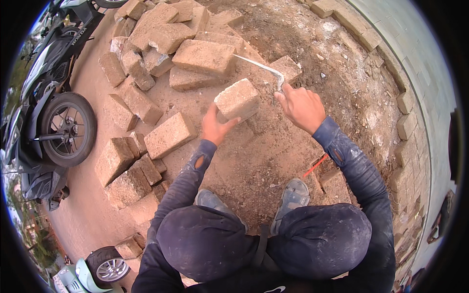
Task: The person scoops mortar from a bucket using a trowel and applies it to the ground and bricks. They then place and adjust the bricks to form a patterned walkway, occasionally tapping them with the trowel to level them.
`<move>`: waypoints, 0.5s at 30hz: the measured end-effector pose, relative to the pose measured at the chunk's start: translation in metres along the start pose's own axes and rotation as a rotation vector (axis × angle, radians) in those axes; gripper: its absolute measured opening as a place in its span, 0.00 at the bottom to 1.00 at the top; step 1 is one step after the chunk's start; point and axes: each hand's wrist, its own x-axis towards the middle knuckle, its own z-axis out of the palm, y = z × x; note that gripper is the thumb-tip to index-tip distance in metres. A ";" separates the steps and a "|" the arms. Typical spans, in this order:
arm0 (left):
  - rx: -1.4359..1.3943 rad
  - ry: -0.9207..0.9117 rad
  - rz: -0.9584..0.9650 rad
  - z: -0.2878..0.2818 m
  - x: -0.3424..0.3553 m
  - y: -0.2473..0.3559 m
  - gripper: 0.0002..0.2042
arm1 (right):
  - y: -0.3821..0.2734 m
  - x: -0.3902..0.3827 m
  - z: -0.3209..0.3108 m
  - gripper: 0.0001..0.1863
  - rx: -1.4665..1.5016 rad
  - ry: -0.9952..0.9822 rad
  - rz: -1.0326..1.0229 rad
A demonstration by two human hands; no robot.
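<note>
My left hand (214, 126) is closed around the near left side of a sandy-brown brick (238, 99), held up over the dirt between my knees and the pile. In my right hand (304, 108) is a trowel (261, 65), gripped in a fist that hides its handle. Its pale blade shows almost edge-on and points away to the left, past the far side of the held brick. The blade appears apart from that brick. Beyond its tip lies a large loose brick (204, 57), stacked on another.
A heap of loose bricks (161, 27) covers the far left, with more bricks (129, 183) beside my left knee. Motorcycles (68, 129) stand along the left. An orange strip (315, 166) lies near my right shoe (293, 195). Laid brick edging (405, 127) curves along the right by grey paving.
</note>
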 end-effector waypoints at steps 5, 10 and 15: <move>0.085 0.012 -0.053 -0.021 -0.002 -0.002 0.37 | -0.031 -0.024 -0.007 0.16 0.240 0.012 -0.064; 0.062 0.000 -0.033 -0.005 -0.003 0.014 0.43 | -0.012 -0.028 0.030 0.19 0.301 -0.070 0.176; 0.344 -0.127 0.140 -0.033 0.016 0.079 0.50 | -0.017 -0.053 0.079 0.18 0.802 0.022 0.387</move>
